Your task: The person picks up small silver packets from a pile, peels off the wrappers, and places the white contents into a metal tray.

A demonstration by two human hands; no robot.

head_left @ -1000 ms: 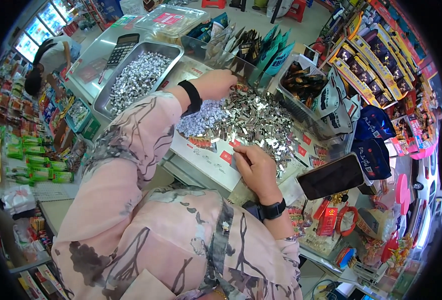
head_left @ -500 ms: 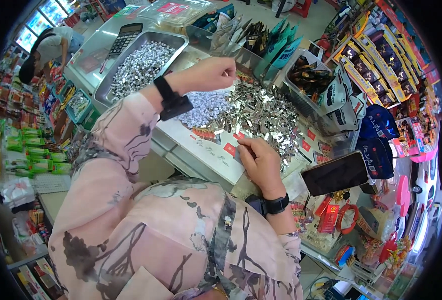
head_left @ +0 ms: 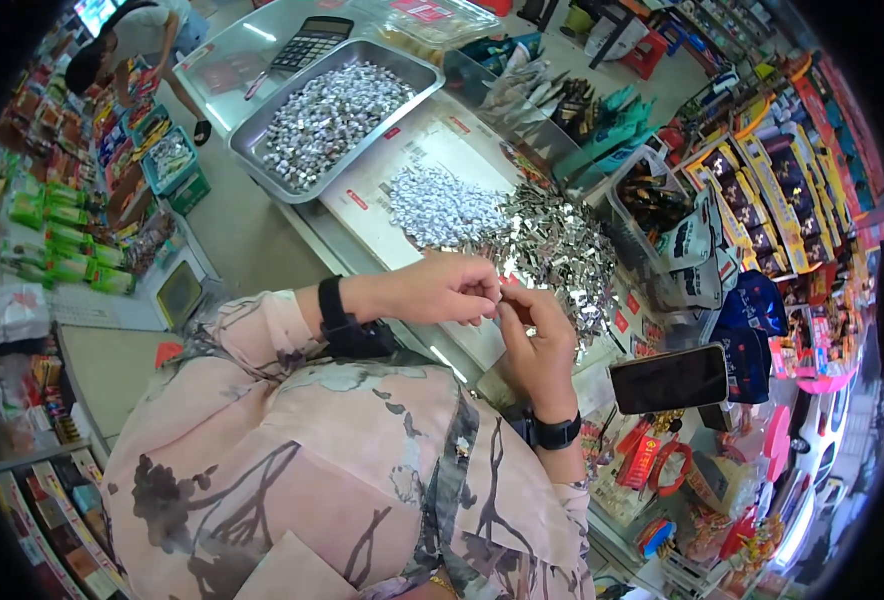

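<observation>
My left hand (head_left: 450, 288) and my right hand (head_left: 542, 340) meet at the table's near edge, fingertips together. Both pinch closed; whatever lies between them is too small to make out. Just beyond my fingers a heap of small, shiny silver metal strips (head_left: 567, 245) spreads over the white table top (head_left: 367, 218). Touching its left side is a pile of small white-and-silver pieces (head_left: 440, 205). Farther left, a steel tray (head_left: 264, 172) holds many similar small silvery pieces (head_left: 337, 120).
A phone (head_left: 670, 379) leans right of my right hand. Behind the heap stand clear bins with upright packets (head_left: 617, 125). A calculator (head_left: 312, 45) lies past the tray. Snack shelves (head_left: 72, 235) line the left, where another person (head_left: 142, 40) bends over. Red packets (head_left: 642, 460) lie at right.
My left hand has come back from above the piles to meet my right hand. The right hand's fingers have risen to it. The view has shifted slightly.
</observation>
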